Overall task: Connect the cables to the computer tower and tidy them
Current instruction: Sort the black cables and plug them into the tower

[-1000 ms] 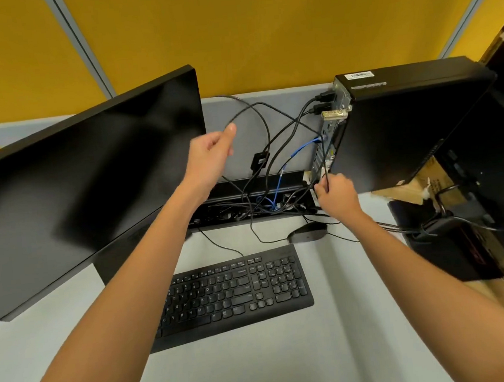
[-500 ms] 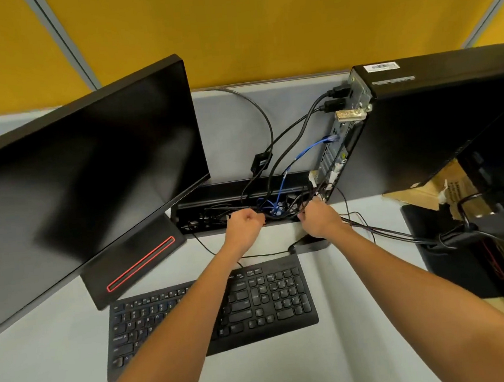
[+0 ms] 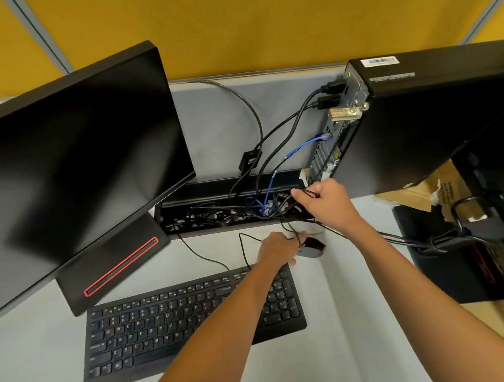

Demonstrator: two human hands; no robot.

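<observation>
The tower [image 3: 439, 119] stands at the far right of the bench [image 3: 347, 319], its rear ports facing left with black leads and a blue cable [image 3: 297, 150] plugged in. The right hand [image 3: 326, 204], just below those ports, curls its fingers [image 3: 301, 193] round thin black cables [image 3: 289, 215] above the tray [image 3: 229, 189]. Nearer, the left hand [image 3: 277, 248] grips a thin cable beside the mouse [image 3: 312, 248], just beyond the keyboard [image 3: 189, 324]. The monitor [image 3: 68, 164] fills the left.
</observation>
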